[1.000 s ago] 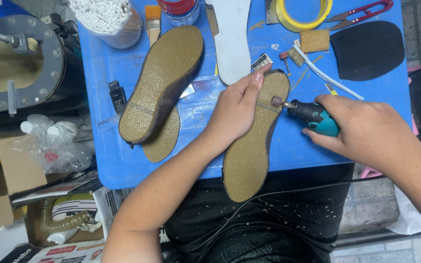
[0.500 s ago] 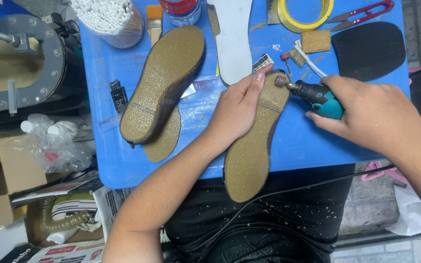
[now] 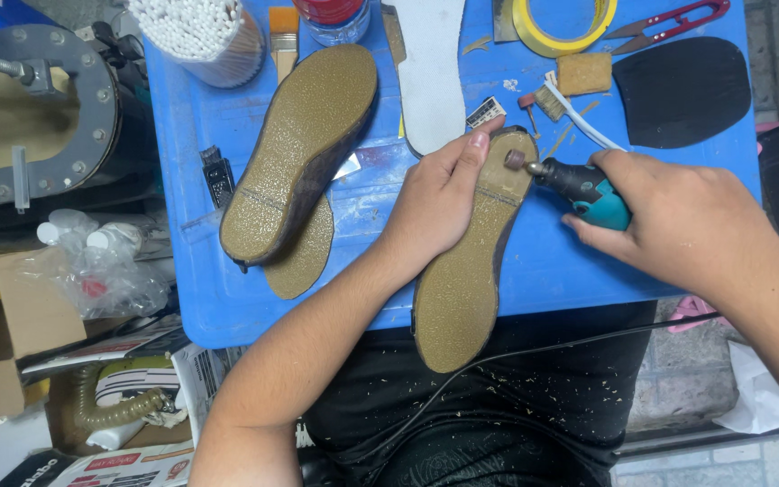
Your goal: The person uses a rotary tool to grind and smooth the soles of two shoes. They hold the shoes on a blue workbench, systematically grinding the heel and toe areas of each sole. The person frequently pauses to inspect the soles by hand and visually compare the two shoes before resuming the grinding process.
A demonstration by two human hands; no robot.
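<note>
the left hand (image 3: 435,203) presses flat on a tan, pebbled shoe sole (image 3: 471,271) lying half over the near edge of the blue plastic tabletop (image 3: 570,271). the right hand (image 3: 678,221), grip clenched, holds a teal rotary tool (image 3: 583,189) (small grinding bit touching the sole's heel end). a second shoe (image 3: 299,153) lies well left, sole up.

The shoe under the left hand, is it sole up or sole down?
Sole up. The shoe shows its tan textured sole; the left hand presses it down, and the rotary tool meets its end.
</note>
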